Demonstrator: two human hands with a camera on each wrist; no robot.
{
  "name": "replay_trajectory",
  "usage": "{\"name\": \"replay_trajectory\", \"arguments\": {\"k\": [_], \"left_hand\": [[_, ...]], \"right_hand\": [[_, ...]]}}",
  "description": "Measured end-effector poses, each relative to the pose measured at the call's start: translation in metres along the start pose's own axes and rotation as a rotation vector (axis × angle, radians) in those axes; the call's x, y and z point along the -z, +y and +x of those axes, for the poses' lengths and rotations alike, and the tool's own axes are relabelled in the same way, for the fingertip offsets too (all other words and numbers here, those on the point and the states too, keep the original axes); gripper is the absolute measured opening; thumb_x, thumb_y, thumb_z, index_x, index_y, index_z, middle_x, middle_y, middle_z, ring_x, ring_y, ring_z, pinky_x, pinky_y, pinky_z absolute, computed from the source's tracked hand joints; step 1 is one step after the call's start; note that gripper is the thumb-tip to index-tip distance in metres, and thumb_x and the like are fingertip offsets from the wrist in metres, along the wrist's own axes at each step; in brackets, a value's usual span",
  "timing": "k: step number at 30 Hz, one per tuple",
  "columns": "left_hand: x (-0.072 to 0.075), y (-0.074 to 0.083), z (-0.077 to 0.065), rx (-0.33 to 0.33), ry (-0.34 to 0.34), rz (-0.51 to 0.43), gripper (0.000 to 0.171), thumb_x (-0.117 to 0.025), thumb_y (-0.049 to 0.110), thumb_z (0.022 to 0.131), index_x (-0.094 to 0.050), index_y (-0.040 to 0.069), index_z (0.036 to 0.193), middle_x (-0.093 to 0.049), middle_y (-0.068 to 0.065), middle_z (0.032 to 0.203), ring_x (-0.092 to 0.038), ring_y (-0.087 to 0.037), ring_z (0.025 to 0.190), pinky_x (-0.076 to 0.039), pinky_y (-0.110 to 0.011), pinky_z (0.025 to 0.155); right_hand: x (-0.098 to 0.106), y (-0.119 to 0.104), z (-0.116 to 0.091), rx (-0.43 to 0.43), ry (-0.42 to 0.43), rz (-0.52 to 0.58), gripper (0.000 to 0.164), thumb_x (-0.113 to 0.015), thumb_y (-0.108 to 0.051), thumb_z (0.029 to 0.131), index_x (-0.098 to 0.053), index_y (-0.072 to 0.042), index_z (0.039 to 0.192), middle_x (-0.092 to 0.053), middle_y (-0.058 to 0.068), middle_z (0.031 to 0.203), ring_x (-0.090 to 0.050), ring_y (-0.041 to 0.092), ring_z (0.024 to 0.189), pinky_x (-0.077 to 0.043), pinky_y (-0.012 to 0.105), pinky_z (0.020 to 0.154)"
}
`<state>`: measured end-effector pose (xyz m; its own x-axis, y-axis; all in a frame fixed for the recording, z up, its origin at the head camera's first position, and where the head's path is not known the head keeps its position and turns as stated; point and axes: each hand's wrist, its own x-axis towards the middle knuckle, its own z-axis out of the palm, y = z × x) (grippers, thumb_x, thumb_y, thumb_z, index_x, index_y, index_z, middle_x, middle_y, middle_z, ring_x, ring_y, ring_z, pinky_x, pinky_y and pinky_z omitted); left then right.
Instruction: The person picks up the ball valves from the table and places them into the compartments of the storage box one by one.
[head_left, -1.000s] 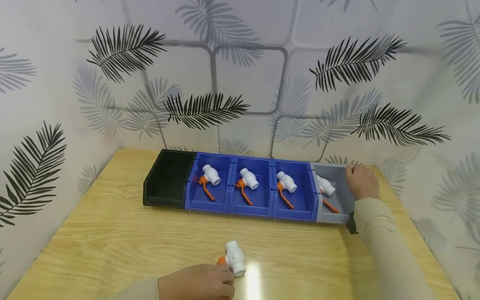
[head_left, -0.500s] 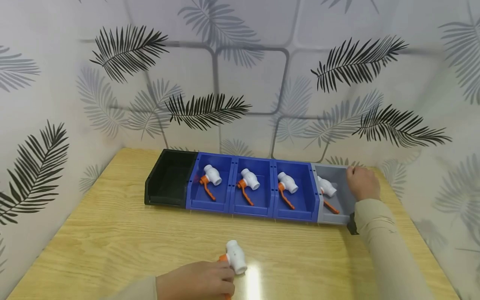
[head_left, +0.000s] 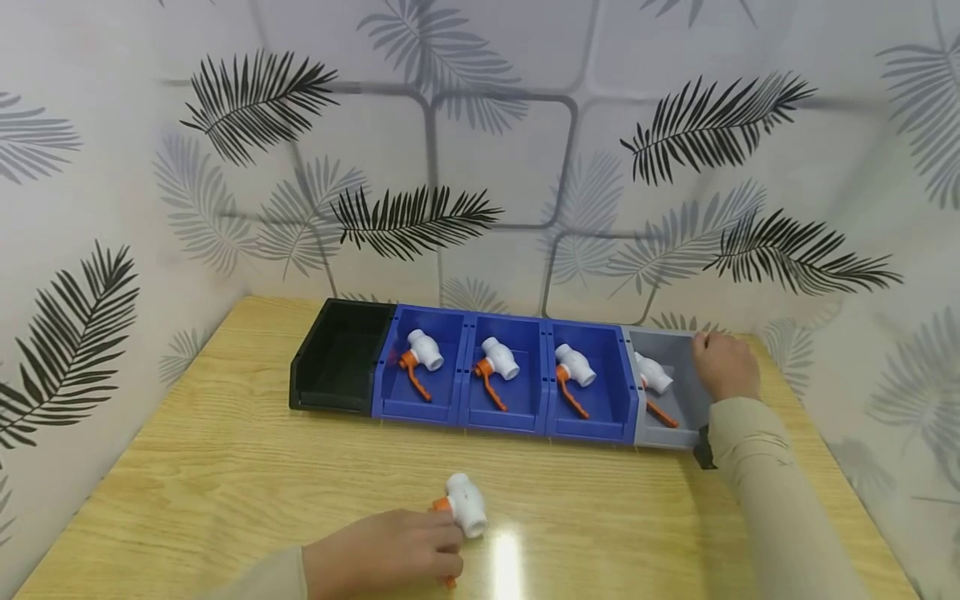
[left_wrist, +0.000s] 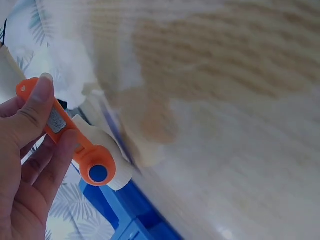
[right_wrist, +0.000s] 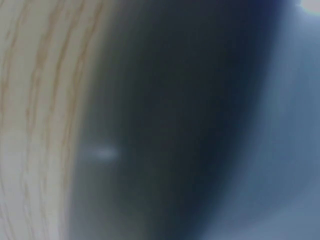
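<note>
My left hand point(head_left: 390, 546) pinches the orange handle point(left_wrist: 61, 122) of a white ball valve point(head_left: 466, 504) between thumb and fingers, low over the front middle of the table. The left wrist view shows the handle's blue-centred hub point(left_wrist: 98, 173), with the white body partly hidden behind it. My right hand point(head_left: 725, 365) grips the right side wall of the grey bin point(head_left: 678, 437), fingers curled at its rim. Inside that bin lies another ball valve point(head_left: 654, 375), partly hidden by the bin's left wall. Only a dark blur and wood grain fill most of the right wrist view.
Left of the grey bin, three blue bins point(head_left: 502, 421) stand joined in a row, each holding a white ball valve point(head_left: 576, 367) with an orange handle. A black bin point(head_left: 333, 400) ends the row at left. Leaf-patterned walls point(head_left: 495, 150) enclose the wooden table point(head_left: 247, 483).
My left hand and the valve in it have shifted slightly left and away from me. My right hand keeps its place on the grey bin.
</note>
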<state>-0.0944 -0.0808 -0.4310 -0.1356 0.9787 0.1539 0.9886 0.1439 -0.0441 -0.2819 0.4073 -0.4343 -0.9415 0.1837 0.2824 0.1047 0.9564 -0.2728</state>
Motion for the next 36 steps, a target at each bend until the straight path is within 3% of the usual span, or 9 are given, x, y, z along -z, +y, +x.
{"name": "replay_trajectory", "arguments": {"k": [9, 15, 20, 25, 28, 32, 35, 36], "left_hand": [[0.016, -0.008, -0.010, 0.040, 0.048, 0.051, 0.008, -0.062, 0.016, 0.086, -0.058, 0.021, 0.091, -0.050, 0.010, 0.094, -0.043, -0.003, 0.086, -0.038, -0.012, 0.073], [0.038, -0.011, -0.015, 0.062, 0.096, 0.018, 0.017, -0.067, 0.010, 0.083, -0.059, 0.017, 0.095, -0.053, 0.007, 0.096, -0.047, -0.007, 0.090, -0.041, -0.014, 0.078], [0.060, -0.011, -0.020, 0.084, 0.128, 0.050, 0.023, -0.069, 0.006, 0.079, -0.059, 0.017, 0.097, -0.054, 0.006, 0.096, -0.048, -0.009, 0.090, -0.042, -0.017, 0.079], [0.072, -0.022, -0.023, 0.067, 0.234, 0.104, 0.012, -0.052, 0.005, 0.092, -0.059, 0.014, 0.094, -0.053, 0.005, 0.092, -0.048, -0.010, 0.084, -0.042, -0.018, 0.073], [0.075, -0.033, -0.027, 0.064, 0.284, 0.139, 0.026, -0.035, 0.007, 0.100, -0.060, 0.012, 0.095, -0.054, 0.003, 0.092, -0.049, -0.011, 0.085, -0.044, -0.020, 0.073], [0.078, -0.049, -0.039, 0.100, 0.268, 0.185, 0.014, -0.057, -0.001, 0.088, -0.061, 0.010, 0.096, -0.054, 0.001, 0.093, -0.050, -0.013, 0.086, -0.045, -0.021, 0.074], [0.079, -0.061, -0.049, 0.147, 0.228, 0.207, 0.033, -0.072, -0.005, 0.068, -0.062, 0.008, 0.096, -0.055, 0.000, 0.093, -0.050, -0.014, 0.086, -0.046, -0.023, 0.075], [0.078, -0.065, -0.052, 0.164, 0.222, 0.214, 0.035, -0.074, -0.005, 0.066, -0.062, 0.008, 0.096, -0.055, 0.000, 0.093, -0.050, -0.014, 0.086, -0.046, -0.023, 0.074]], "right_hand": [[0.002, -0.001, -0.001, 0.003, 0.008, 0.013, 0.048, -0.030, -0.026, 0.097, -0.048, -0.002, 0.059, -0.056, 0.024, 0.068, -0.054, 0.041, 0.063, -0.037, 0.051, 0.051], [0.002, -0.002, -0.002, 0.002, 0.004, 0.020, 0.047, -0.031, -0.026, 0.097, -0.046, -0.003, 0.058, -0.055, 0.022, 0.066, -0.053, 0.039, 0.060, -0.037, 0.049, 0.050], [0.002, 0.000, -0.001, -0.012, -0.026, 0.025, 0.048, -0.029, -0.028, 0.097, -0.047, -0.003, 0.061, -0.055, 0.023, 0.070, -0.053, 0.039, 0.063, -0.037, 0.049, 0.051], [-0.001, 0.007, 0.002, -0.026, -0.048, 0.022, 0.048, -0.026, -0.030, 0.098, -0.044, -0.005, 0.061, -0.052, 0.019, 0.065, -0.052, 0.036, 0.061, -0.036, 0.046, 0.051], [-0.004, 0.010, 0.003, -0.020, -0.043, 0.018, 0.048, -0.026, -0.031, 0.098, -0.043, -0.005, 0.061, -0.051, 0.017, 0.063, -0.051, 0.035, 0.060, -0.036, 0.046, 0.050], [-0.005, 0.009, 0.002, -0.009, -0.025, 0.019, 0.047, -0.026, -0.031, 0.098, -0.041, -0.006, 0.060, -0.048, 0.015, 0.061, -0.048, 0.033, 0.057, -0.035, 0.044, 0.049], [-0.005, 0.007, 0.002, -0.009, -0.023, 0.018, 0.047, -0.026, -0.031, 0.098, -0.040, -0.007, 0.060, -0.046, 0.014, 0.060, -0.046, 0.032, 0.056, -0.034, 0.043, 0.049], [-0.005, 0.007, 0.003, -0.009, -0.024, 0.018, 0.047, -0.026, -0.031, 0.097, -0.040, -0.007, 0.060, -0.047, 0.014, 0.060, -0.046, 0.032, 0.057, -0.034, 0.044, 0.049]]}}
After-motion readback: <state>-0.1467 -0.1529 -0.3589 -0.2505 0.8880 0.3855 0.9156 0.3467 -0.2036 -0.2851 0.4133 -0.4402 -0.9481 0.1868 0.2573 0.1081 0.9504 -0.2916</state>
